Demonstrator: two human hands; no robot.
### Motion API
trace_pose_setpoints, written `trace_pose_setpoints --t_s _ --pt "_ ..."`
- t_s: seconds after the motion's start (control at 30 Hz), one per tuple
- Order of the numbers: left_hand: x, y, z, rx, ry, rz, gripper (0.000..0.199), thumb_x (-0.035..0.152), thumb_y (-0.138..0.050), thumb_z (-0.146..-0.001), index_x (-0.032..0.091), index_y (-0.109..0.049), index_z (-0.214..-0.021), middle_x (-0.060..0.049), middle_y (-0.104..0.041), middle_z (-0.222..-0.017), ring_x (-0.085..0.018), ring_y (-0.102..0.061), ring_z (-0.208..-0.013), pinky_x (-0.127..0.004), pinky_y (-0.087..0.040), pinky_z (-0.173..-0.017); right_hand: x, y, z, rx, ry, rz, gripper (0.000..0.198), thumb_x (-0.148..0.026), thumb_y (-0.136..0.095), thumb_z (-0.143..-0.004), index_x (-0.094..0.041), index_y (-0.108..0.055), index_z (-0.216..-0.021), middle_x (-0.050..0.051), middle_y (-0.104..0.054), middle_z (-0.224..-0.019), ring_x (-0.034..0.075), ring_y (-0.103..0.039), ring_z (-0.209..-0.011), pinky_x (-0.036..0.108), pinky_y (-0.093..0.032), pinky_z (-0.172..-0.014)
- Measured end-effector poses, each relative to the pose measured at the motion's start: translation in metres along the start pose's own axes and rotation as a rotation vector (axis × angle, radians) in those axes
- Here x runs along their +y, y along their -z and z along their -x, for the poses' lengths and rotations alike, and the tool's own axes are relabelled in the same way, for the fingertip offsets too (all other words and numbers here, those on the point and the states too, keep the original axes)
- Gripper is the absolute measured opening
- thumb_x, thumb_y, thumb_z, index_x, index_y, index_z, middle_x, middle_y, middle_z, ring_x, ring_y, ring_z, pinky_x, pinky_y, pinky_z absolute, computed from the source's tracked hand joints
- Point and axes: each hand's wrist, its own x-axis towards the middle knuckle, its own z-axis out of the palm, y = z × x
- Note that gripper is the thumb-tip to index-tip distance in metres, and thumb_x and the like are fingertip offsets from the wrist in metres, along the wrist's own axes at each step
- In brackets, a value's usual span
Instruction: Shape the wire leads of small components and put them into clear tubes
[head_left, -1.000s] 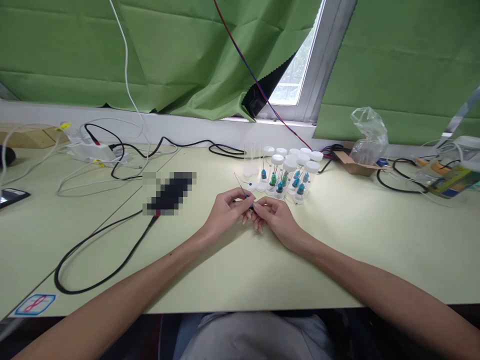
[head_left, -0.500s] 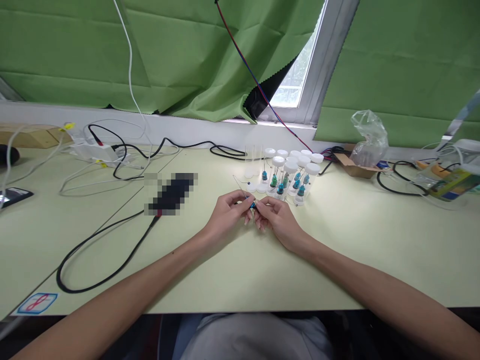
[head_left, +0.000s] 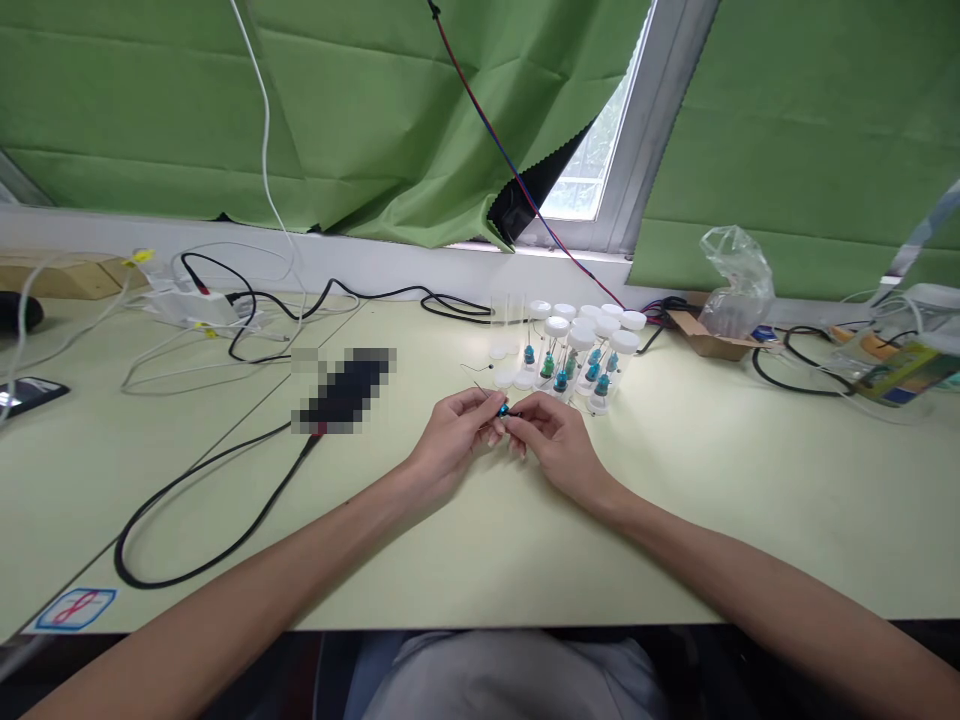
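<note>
My left hand (head_left: 455, 432) is closed, its thumb and fingers pinching a small shiny blue piece with a black end and a thin wire (head_left: 503, 411). From the other side, my right hand (head_left: 556, 440) grips the black end with thumb and forefinger. The hands almost meet above the table, and their fingers cover part of the piece, so its exact kind is unclear. Just beyond them stands a cluster of clear tubes with white caps (head_left: 578, 338). Small blue and green pieces with thin wires are inside these tubes.
Uncapped clear tubes (head_left: 508, 322) stand left of the cluster, with white caps (head_left: 504, 378) and a thin wire piece (head_left: 477, 366) nearby. A black cable (head_left: 217, 555) loops across the left side. At the back right is a cardboard box (head_left: 709, 338) with a plastic bag (head_left: 739, 285).
The blue piece has turned slightly between my fingers, and its black end shows more towards the right hand. Both hands stay in nearly the same place.
</note>
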Motion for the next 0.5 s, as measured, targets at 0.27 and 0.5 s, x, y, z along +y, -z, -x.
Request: trace_pose_setpoints --t_s 0.27,0.5 --pt "-0.0015 -0.0004 -0.0004 0.034 0.0 0.033 0.029 0.037 -0.08 -0.075 0.014 -0.064 -0.071 0.003 -0.055 -0.056 -0.006 -0.046 -0.051 -0.02 -0.036 -0.051 0.0026 0.0011 0.0016 0.046 0.027 0.083 0.012 -0.033 -0.07 -0.085 -0.022 -0.068 -0.087 0.002 -0.067 -0.077 0.017 -0.062 -0.069 0.032 -0.05 -0.066" --pt "-0.0011 -0.0001 -0.0003 0.072 -0.019 0.024 0.027 0.036 -0.082 -0.073 0.014 -0.068 -0.076 0.002 -0.057 -0.059 -0.006 -0.045 -0.05 -0.021 -0.037 -0.052 0.0018 -0.0006 -0.0018 0.068 -0.012 -0.009 0.017 -0.036 -0.075 -0.079 -0.022 -0.066 -0.082 0.0 -0.065 -0.072 0.017 -0.062 -0.064 0.032 -0.052 -0.061"
